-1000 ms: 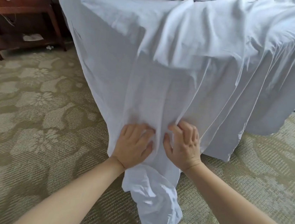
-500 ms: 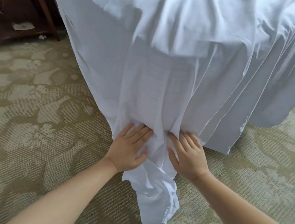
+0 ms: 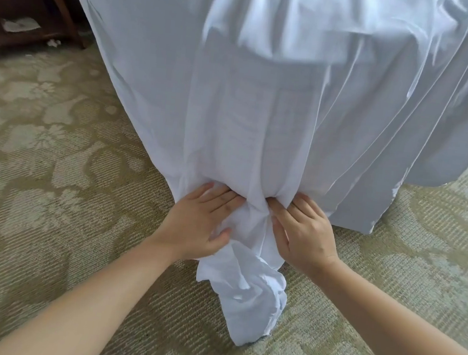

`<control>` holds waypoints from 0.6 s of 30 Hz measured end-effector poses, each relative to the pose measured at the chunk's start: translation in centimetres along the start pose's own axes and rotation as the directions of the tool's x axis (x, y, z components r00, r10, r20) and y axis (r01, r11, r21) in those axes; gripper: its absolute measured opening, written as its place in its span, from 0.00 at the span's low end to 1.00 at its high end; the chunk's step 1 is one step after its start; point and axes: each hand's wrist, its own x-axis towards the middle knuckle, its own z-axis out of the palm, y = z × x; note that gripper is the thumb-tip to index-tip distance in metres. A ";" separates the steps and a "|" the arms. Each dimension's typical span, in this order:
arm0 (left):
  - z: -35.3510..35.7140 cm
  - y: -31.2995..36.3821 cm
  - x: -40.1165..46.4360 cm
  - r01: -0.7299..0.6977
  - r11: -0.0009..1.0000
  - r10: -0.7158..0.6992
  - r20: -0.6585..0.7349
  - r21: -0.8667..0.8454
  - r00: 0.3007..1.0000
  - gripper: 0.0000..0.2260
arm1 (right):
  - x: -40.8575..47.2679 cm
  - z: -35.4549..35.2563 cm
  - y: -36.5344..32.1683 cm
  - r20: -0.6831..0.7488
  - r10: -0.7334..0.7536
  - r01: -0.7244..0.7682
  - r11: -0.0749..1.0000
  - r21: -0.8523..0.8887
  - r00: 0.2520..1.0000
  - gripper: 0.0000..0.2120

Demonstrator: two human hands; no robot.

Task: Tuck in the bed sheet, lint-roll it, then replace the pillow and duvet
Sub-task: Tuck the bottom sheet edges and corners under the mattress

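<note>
The white bed sheet (image 3: 234,113) hangs down the corner of the bed to the patterned carpet (image 3: 51,185), its bunched tail lying crumpled on the carpet below both hands. The left hand (image 3: 198,225) lies flat against the sheet's low edge, fingers straight and together, thumb touching the gathered fabric. Just right of it, the right hand (image 3: 304,238) presses the sheet too, fingers extended with the tips dug into a fold. Far left of the sheet stands a dark wooden nightstand (image 3: 27,8).
</note>
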 end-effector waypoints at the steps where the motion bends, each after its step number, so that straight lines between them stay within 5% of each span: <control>1: 0.0 -0.4 0.0 -0.012 1.000 0.012 0.006 0.003 1.000 0.24 | 0.2 0.0 0.0 0.000 0.000 0.000 1.000 0.002 1.000 0.14; 10: -0.8 -0.6 1.5 0.035 0.996 -0.035 0.002 -0.087 0.999 0.18 | 0.6 0.1 -0.4 0.028 0.045 -0.043 0.997 -0.061 0.999 0.15; 15: -1.2 -0.9 1.6 0.077 0.997 -0.074 0.124 -0.016 0.990 0.21 | 2.5 -1.0 -2.0 0.246 0.213 -0.200 0.977 -0.076 0.946 0.18; 18: -2.3 -0.9 2.3 0.090 0.992 -0.072 0.175 -0.094 0.982 0.22 | 3.9 -2.1 -2.3 0.449 0.279 -0.280 0.958 -0.065 0.849 0.22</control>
